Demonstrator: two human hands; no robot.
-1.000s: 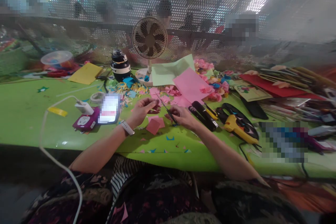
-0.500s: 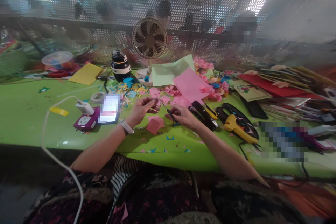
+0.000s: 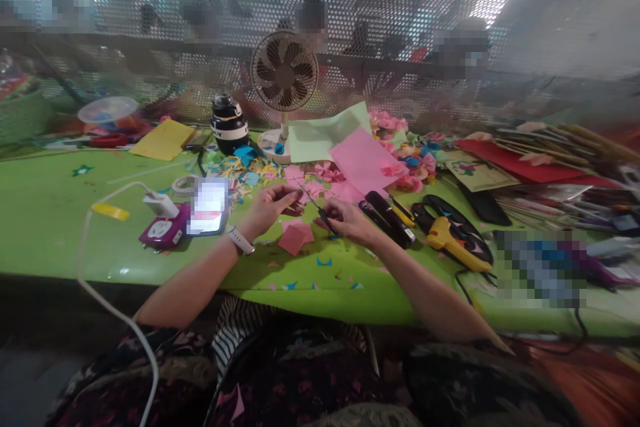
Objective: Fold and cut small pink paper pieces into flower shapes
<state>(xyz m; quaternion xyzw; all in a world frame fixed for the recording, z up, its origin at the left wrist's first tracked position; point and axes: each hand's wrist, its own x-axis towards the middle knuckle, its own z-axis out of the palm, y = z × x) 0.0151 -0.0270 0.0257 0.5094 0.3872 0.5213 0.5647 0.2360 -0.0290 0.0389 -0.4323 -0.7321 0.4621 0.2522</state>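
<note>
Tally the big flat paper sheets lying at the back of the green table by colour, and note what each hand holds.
Yellow sheet: 1
Pale green sheet: 1
Pink sheet: 1
Total: 3
Left hand pinches a small pink paper piece; right hand grips scissors.

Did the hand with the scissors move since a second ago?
No. The right hand with the scissors sits in the same spot beside the folded pink paper on the green table.
</note>
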